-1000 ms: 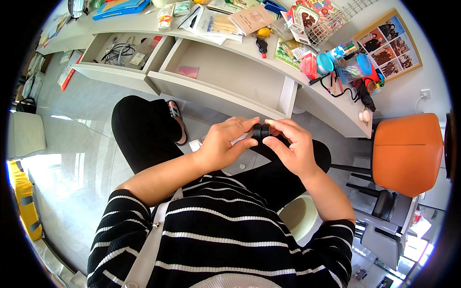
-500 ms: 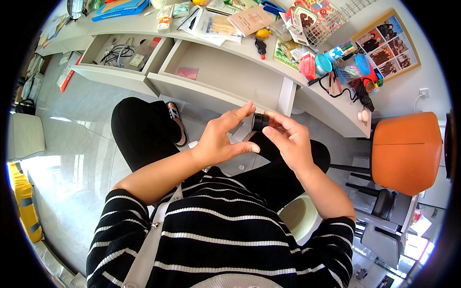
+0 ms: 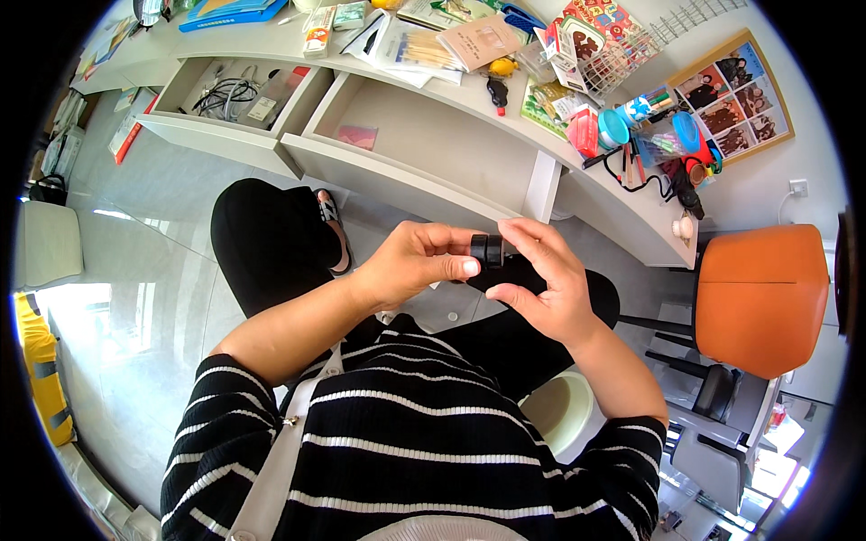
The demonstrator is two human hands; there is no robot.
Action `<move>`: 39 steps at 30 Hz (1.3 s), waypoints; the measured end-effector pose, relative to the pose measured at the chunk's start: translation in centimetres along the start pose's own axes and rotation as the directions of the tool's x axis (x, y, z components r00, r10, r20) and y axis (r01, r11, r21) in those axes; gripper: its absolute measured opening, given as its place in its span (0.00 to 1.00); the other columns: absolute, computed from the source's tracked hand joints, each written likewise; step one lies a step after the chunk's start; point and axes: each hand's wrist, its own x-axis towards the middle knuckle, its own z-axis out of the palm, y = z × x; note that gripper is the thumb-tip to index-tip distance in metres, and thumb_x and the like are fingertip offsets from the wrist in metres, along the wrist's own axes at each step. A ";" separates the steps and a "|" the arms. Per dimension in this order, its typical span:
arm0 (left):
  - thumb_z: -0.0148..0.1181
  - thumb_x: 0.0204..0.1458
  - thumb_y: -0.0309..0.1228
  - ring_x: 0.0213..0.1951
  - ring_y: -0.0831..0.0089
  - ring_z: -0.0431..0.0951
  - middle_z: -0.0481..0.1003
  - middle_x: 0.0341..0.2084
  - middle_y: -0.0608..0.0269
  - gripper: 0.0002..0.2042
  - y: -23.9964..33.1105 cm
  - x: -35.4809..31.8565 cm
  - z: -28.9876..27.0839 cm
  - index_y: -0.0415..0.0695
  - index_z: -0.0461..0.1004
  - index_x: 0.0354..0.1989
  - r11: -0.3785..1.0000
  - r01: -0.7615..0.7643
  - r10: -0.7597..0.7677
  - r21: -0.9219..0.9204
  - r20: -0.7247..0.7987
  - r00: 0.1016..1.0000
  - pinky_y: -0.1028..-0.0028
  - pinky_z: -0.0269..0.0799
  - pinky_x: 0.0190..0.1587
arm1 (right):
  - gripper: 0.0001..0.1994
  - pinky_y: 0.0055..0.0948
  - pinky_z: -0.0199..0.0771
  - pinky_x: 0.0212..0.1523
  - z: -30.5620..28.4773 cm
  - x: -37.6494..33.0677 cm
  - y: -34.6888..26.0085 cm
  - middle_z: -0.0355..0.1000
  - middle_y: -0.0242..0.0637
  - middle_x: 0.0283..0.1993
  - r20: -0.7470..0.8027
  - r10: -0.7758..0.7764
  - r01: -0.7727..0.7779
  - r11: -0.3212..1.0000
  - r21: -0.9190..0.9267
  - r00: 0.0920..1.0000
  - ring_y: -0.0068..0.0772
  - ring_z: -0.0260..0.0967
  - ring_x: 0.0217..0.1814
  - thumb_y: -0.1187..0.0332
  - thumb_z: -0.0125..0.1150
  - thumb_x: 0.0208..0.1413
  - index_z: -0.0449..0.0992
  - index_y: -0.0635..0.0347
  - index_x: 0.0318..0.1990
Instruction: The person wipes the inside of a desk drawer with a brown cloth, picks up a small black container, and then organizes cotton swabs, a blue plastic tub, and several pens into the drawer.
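Grip the small black cylindrical object (image 3: 487, 250) evenly from both ends. Your left hand (image 3: 410, 264) pinches its left end, thumb below and fingers curled over the top, closed on it. Your right hand (image 3: 546, 284) closes on the right end with fingertips above and thumb beneath. Keep the object level and centred above your lap, in front of the open white desk drawer (image 3: 424, 149); apply opposing pressure gently so that neither end slips. What kind of part it is cannot be told. An orange chair (image 3: 762, 298) stands well apart to your right.
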 end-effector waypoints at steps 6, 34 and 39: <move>0.66 0.48 0.25 0.43 0.74 0.75 0.76 0.40 0.58 0.22 -0.1 0.0 -0.2 0.35 0.72 0.53 0.956 -0.121 0.109 0.266 0.061 0.992 0.75 0.72 0.47 | 0.26 0.29 0.71 0.40 -0.3 -0.5 0.9 0.70 0.40 0.43 0.088 0.009 -0.009 1.000 0.009 0.996 0.36 0.68 0.39 0.67 0.73 0.41 0.74 0.62 0.51; 0.73 0.35 0.34 0.37 0.54 0.74 0.73 0.36 0.49 0.32 -1.7 -0.1 -0.8 0.34 0.71 0.51 0.093 -0.617 0.632 0.781 0.433 0.643 0.64 0.71 0.41 | 0.19 0.20 0.70 0.40 2.6 -3.2 1.0 0.74 0.32 0.36 0.307 0.589 -0.609 0.423 0.671 0.747 0.19 0.69 0.38 0.70 0.68 0.51 0.75 0.68 0.50; 0.69 0.43 0.40 0.39 0.62 0.74 0.74 0.37 0.54 0.32 -2.2 0.2 -2.0 0.35 0.68 0.55 0.483 -0.518 0.517 0.706 0.247 0.820 0.66 0.71 0.44 | 0.19 0.22 0.71 0.41 2.4 -2.8 1.6 0.74 0.34 0.36 0.147 0.562 -0.551 0.665 0.505 0.814 0.22 0.71 0.37 0.68 0.68 0.50 0.76 0.67 0.49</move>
